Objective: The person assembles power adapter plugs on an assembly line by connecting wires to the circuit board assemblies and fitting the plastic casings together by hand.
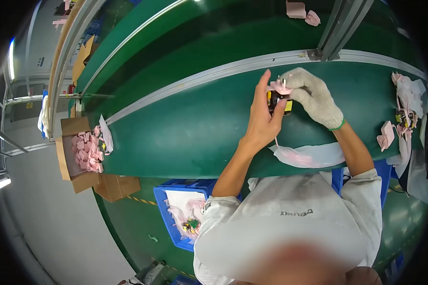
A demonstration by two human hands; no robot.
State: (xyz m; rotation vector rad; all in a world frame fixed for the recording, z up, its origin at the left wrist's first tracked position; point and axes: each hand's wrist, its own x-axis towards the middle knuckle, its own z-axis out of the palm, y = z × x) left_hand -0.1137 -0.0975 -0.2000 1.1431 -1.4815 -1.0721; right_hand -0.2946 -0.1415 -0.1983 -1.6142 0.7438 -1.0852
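My bare left hand (pixel 261 114) is closed around a black and yellow component (pixel 272 99) that looks like a small transformer, held above the green work surface. A pink plug housing (pixel 281 88) with metal prongs pointing up sits at its top. My right hand (pixel 314 95), in a white knitted glove with a green cuff, has its fingers closed on the pink housing from the right side. Below the hands, a pink cord runs down to a translucent white bag (pixel 309 156) with pink material inside. The fingers partly hide how the housing and the component meet.
A cardboard box (pixel 64 156) of pink parts (pixel 87 151) stands at the belt's left end. On the right lie more pink plug parts (pixel 386 136) and bagged pieces (pixel 410 92). A blue crate (pixel 164 204) is below the near edge. A metal post (pixel 342 28) rises behind the rail.
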